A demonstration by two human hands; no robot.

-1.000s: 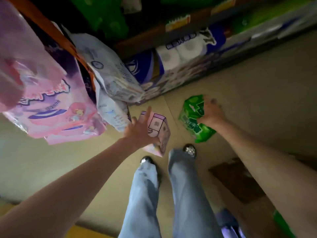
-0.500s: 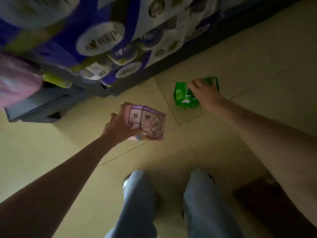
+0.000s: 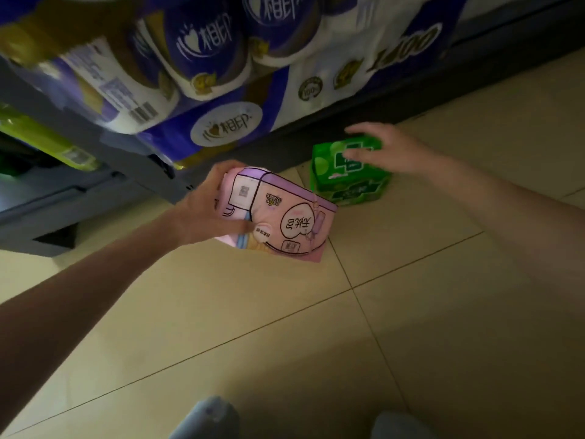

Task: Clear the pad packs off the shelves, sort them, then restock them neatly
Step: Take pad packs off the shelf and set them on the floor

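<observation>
Dim aisle, view down at the floor (image 3: 411, 327), beige tiles with dark grout lines. Left hand (image 3: 207, 207) grips a pink pack (image 3: 285, 217) by its near end, thumb across the printed face, fingers curled round behind; the pack's far end points away from the palm toward the green pack (image 3: 345, 175). Whether the pink pack's lower corner touches the tile or hangs just above it cannot be told. Right hand (image 3: 389, 152) lies on top of the green pack, fingers spread and bent over its upper face, fingertips reaching the pack's far edge; the thumb side is blurred, so a true pinch cannot be confirmed, but the fingers wrap the top. The green pack sits on the floor directly under that hand, just beyond the pink pack's far end, the two packs near each other, contact unclear. Beyond both hands runs the dark base (image 3: 364, 112) of the shelf, and above it a big blue-and-white tissue bundle (image 3: 228, 90). Left of the left hand, a grey shelf foot (image 3: 79, 198) juts out. Below the forearms, two grey trouser knees (image 3: 209, 416) show at the frame's bottom edge.
</observation>
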